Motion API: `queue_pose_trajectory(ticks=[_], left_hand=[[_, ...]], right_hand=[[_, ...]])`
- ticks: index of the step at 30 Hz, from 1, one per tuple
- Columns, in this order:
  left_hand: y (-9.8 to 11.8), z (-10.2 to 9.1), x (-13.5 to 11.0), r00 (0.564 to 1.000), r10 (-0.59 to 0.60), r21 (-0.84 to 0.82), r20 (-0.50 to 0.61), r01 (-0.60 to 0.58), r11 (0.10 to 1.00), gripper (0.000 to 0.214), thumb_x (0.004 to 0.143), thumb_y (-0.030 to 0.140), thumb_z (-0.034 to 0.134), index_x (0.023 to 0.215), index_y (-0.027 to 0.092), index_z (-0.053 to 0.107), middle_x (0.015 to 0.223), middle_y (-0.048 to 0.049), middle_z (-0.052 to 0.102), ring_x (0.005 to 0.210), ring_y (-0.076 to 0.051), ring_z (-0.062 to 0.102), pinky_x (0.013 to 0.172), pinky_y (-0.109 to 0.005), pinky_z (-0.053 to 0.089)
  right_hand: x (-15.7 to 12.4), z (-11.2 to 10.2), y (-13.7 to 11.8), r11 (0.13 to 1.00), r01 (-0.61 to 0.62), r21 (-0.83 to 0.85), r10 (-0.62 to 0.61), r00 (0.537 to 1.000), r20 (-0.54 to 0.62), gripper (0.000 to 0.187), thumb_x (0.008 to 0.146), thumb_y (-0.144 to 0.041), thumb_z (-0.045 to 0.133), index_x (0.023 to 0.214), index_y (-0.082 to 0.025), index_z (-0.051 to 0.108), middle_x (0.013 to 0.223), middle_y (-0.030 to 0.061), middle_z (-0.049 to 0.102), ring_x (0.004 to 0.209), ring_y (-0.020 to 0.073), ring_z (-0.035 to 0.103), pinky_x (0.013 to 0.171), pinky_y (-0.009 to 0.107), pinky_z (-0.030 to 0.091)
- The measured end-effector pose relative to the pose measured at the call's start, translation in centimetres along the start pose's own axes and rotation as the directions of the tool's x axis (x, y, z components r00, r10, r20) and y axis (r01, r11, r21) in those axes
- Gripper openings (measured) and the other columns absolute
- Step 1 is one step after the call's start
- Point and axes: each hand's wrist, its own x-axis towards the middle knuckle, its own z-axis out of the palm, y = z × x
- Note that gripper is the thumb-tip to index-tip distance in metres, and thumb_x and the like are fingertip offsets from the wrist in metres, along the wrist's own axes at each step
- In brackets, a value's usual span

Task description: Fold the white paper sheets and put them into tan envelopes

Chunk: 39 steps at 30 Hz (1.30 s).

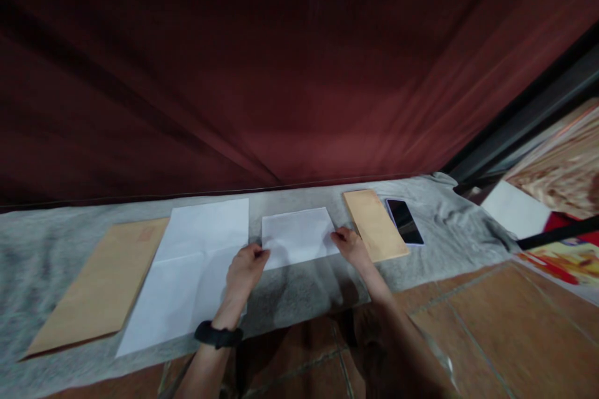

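A folded sheet of white paper (297, 234) lies in front of me on a grey cloth. At its left edge is my left hand (246, 268), thumb and fingers pinched on the paper; a black band circles that wrist. My right hand (350, 245) pinches the opposite edge in the same way. Larger white sheets (187, 274) with crease lines spread out to the left, partly behind my left hand. Just beyond my right hand lies a narrow stack of brown envelopes (375, 224).
A large brown envelope (100, 283) rests at the far left of the grey cloth (433, 224). A phone (405, 222) lies right of the brown stack. Behind hangs a dark red curtain (299, 87). Brown floor tiles (505, 318) and a printed poster (568, 262) are at the right.
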Motion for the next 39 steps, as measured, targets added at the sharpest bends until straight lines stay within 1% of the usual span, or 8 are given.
queue_pose_trajectory(ticks=[7,13,18,21,25,33,36,39], left_hand=[[0.0,0.1,0.0,1.0,-0.024,-0.007,-0.007,0.023,1.0,0.025,0.094,0.038,0.053,0.091,0.023,0.072,0.073,-0.0015,0.072,0.081,-0.02,0.069,0.064,-0.026,0.041],[0.4,-0.1,-0.2,1.0,-0.03,0.043,-0.007,0.03,0.999,0.024,0.095,0.038,0.052,0.091,0.022,0.07,0.081,-0.0029,0.074,0.084,-0.02,0.069,0.067,-0.026,0.042],[1.3,-0.4,-0.8,0.999,-0.035,0.132,-0.029,0.039,0.99,0.027,0.096,0.04,0.049,0.093,0.023,0.069,0.095,-0.005,0.077,0.09,-0.021,0.071,0.07,-0.028,0.043],[1.9,-0.6,-1.1,0.997,-0.057,0.192,-0.043,0.064,0.979,0.027,0.097,0.041,0.048,0.098,0.023,0.069,0.103,-0.0068,0.077,0.097,-0.023,0.071,0.072,-0.029,0.044],[2.4,-0.7,-1.3,0.995,-0.093,0.217,-0.035,0.099,0.971,0.03,0.098,0.043,0.046,0.1,0.024,0.068,0.106,-0.0077,0.077,0.1,-0.025,0.072,0.073,-0.03,0.046],[2.9,-0.5,-1.7,0.994,-0.077,0.261,-0.073,0.094,0.961,0.034,0.099,0.043,0.041,0.104,0.023,0.068,0.105,-0.011,0.077,0.1,-0.028,0.072,0.075,-0.034,0.049],[2.9,-0.2,-1.7,0.994,-0.071,0.277,-0.087,0.092,0.957,0.034,0.099,0.042,0.041,0.106,0.023,0.068,0.107,-0.0114,0.076,0.101,-0.028,0.072,0.077,-0.034,0.05],[2.9,-0.1,-1.6,0.995,-0.063,0.284,-0.082,0.084,0.955,0.033,0.099,0.042,0.041,0.106,0.022,0.067,0.108,-0.0114,0.076,0.101,-0.028,0.072,0.078,-0.034,0.05]], right_hand=[[-0.6,-0.2,-1.3,0.968,-0.047,-0.247,0.053,0.999,0.015,0.028,0.103,-0.034,0.049,0.105,-0.02,0.073,0.096,0.0088,0.078,0.091,0.0208,0.074,0.071,0.024,0.045],[-1.2,-0.4,-2.2,0.942,-0.042,-0.334,0.048,0.999,0.007,0.029,0.105,-0.033,0.046,0.108,-0.02,0.072,0.098,0.0109,0.079,0.093,0.0217,0.076,0.074,0.025,0.048],[-1.7,-0.2,-2.7,0.915,-0.05,-0.401,0.04,0.999,-0.033,0.028,0.106,-0.034,0.044,0.112,-0.02,0.067,0.097,0.0105,0.079,0.091,0.0234,0.077,0.071,0.027,0.05],[-2.0,0.1,-2.9,0.904,-0.048,-0.425,0.024,0.998,-0.06,0.026,0.107,-0.034,0.044,0.112,-0.018,0.065,0.097,0.0111,0.078,0.09,0.0233,0.077,0.07,0.027,0.05],[-2.1,0.5,-3.0,0.9,-0.042,-0.435,-0.001,0.995,-0.098,0.025,0.107,-0.032,0.044,0.113,-0.017,0.062,0.098,0.0122,0.077,0.089,0.0241,0.077,0.07,0.028,0.051],[-2.3,0.9,-3.1,0.909,-0.032,-0.416,-0.019,0.993,-0.118,0.028,0.107,-0.032,0.04,0.113,-0.015,0.061,0.099,0.0164,0.075,0.086,0.025,0.075,0.071,0.03,0.051],[-2.5,1.0,-3.1,0.908,-0.045,-0.417,-0.033,0.983,-0.178,0.028,0.106,-0.03,0.04,0.112,-0.014,0.061,0.1,0.0163,0.074,0.089,0.0242,0.072,0.074,0.03,0.052],[-2.6,1.1,-3.4,0.914,0.006,-0.405,-0.117,0.962,-0.248,0.028,0.104,-0.026,0.041,0.117,-0.013,0.062,0.108,0.0173,0.071,0.099,0.0268,0.068,0.084,0.035,0.052]])
